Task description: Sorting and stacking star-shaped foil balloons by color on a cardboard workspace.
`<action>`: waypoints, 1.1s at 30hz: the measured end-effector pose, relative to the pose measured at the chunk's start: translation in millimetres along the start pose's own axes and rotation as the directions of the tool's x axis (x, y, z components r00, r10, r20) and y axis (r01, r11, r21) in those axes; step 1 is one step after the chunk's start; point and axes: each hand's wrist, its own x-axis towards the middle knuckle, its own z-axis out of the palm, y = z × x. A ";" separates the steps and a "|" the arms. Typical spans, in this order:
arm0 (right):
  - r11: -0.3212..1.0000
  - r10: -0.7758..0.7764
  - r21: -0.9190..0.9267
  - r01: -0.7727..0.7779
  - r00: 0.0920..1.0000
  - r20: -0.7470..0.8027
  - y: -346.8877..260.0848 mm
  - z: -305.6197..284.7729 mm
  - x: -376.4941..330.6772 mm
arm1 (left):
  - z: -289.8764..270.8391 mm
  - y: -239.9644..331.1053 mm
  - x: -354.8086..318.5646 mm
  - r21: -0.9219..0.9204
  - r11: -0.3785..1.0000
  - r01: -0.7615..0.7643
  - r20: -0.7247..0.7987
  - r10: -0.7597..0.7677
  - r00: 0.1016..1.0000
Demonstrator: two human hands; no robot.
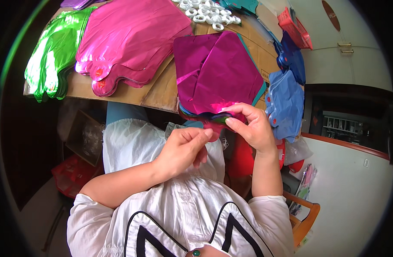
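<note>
Now the left hand (182,147) pinches a pink tab (215,135), the right hand (255,127) foil sheets (222,73).

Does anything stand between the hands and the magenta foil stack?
Nothing visible does: the right hand pinches the lower edge of the magenta foil stack, and the left hand is at the reddish flap there, with no other object between.

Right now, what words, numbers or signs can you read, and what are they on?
There are none I can read clearly.
Cardboard: a small dark printed mark, too small to read.
Red bag: any marks are too blurred to read.
Pink foil sheets: red spots, no letters I can make out.
Light-blue foil sheets: red spots too, no letters I can make out.
Purple-topped foil stack: no writing I can make out.
</note>
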 end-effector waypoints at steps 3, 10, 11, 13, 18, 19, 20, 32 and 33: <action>0.999 0.034 0.014 -0.035 0.997 0.066 0.5 -3.5 -0.6 | 1.8 6.6 7.0 -0.327 0.934 0.142 0.000 -0.151 0.989; 0.992 -0.113 -0.042 0.119 0.987 0.118 1.8 -6.3 0.2 | 6.1 8.5 15.6 -0.493 0.854 0.165 -0.041 -0.212 0.976; 0.990 -0.127 -0.044 0.133 0.985 0.117 0.8 -6.0 0.4 | 6.7 9.2 15.7 -0.493 0.857 0.149 -0.058 -0.203 0.977; 0.985 -0.155 -0.056 0.163 0.980 0.129 0.0 -6.1 1.2 | 6.6 9.0 15.9 -0.492 0.860 0.136 -0.078 -0.199 0.977; 0.974 -0.204 -0.067 0.214 0.970 0.134 1.3 -6.8 2.7 | 6.2 8.5 16.6 -0.484 0.862 0.153 -0.094 -0.225 0.970; 0.972 -0.211 -0.079 0.223 0.968 0.135 1.4 -6.8 2.7 | 6.6 9.2 16.0 -0.487 0.858 0.163 -0.089 -0.235 0.968; 0.969 -0.218 -0.091 0.231 0.966 0.136 1.2 -7.0 2.6 | 7.1 10.9 14.8 -0.491 0.854 0.174 -0.085 -0.246 0.966; 0.939 -0.245 -0.189 0.287 0.945 0.217 -8.9 -8.9 1.4 | 4.5 0.4 17.4 -0.406 0.906 0.122 -0.090 -0.172 0.981; 0.938 -0.242 -0.195 0.286 0.945 0.221 -9.8 -8.8 1.2 | 4.7 0.1 17.9 -0.398 0.910 0.114 -0.087 -0.161 0.983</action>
